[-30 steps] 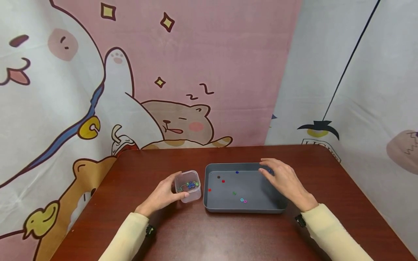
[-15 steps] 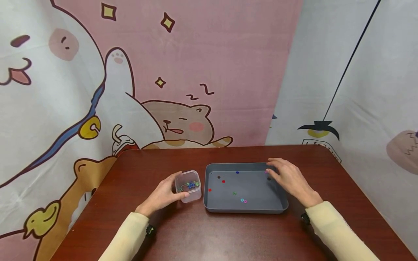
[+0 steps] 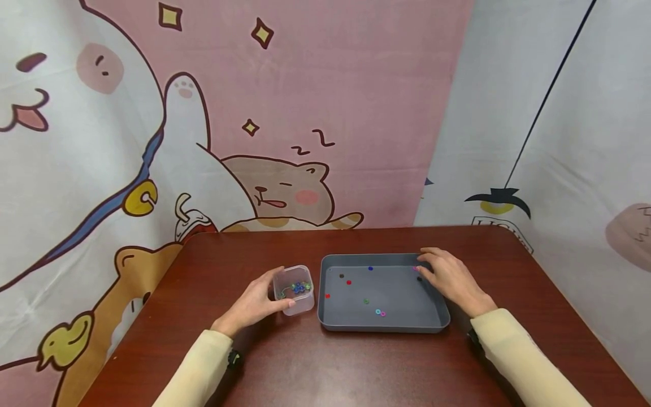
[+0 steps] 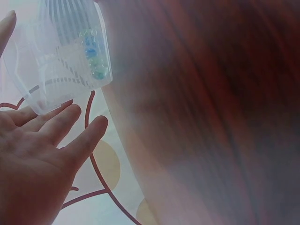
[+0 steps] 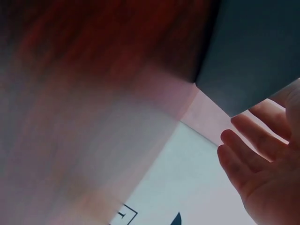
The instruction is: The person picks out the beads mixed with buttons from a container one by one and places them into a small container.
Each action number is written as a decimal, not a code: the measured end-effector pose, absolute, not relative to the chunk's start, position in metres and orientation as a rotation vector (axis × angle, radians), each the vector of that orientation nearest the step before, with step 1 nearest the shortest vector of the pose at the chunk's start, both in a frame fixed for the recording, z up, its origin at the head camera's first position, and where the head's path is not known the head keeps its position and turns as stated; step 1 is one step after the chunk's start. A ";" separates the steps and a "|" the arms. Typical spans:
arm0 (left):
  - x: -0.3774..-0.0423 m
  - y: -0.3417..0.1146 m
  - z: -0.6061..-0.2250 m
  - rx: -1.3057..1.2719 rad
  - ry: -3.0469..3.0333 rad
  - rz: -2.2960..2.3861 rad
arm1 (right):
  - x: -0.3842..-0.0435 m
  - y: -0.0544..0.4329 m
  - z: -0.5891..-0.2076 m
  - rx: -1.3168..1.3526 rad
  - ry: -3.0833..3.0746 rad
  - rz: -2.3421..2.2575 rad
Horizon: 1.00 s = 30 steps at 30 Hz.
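Note:
My left hand (image 3: 252, 305) holds a small clear plastic box (image 3: 304, 306), thumb along its near side and fingers behind it. Blue and green beads (image 3: 299, 288) lie in the box. In the left wrist view the fingers stretch out below the clear box (image 4: 51, 89). My right hand (image 3: 455, 285) hovers at the back right corner of a shallow grey tray (image 3: 399, 294), thumb and fingers apart, with a pink bead (image 3: 415, 268) and a dark bead (image 3: 419, 278) close to the thumb. The right wrist view has its fingers (image 5: 248, 145) extended beside the tray's corner; its thumb is out of that view.
Scattered in the tray are red beads (image 3: 348, 282), a blue bead (image 3: 370, 268), a brown bead (image 3: 342, 276), a green bead (image 3: 366, 301) and a cyan ring (image 3: 378, 312) beside a pink ring (image 3: 383, 314). A brown wooden table (image 3: 325, 367) carries everything; a printed curtain (image 3: 366, 113) hangs behind.
My right hand has shifted right from over the tray to its corner, uncovering the pink and dark beads there. The left hand and the box stay in place.

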State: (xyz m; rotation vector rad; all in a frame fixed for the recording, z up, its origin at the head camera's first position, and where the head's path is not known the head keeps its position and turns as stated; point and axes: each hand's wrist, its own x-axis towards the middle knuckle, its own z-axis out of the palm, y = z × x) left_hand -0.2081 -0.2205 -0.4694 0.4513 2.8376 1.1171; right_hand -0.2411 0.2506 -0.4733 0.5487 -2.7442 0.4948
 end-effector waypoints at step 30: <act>-0.208 -0.222 -0.470 0.465 2.852 1.100 | -0.258 0.247 -0.477 0.563 -2.862 0.329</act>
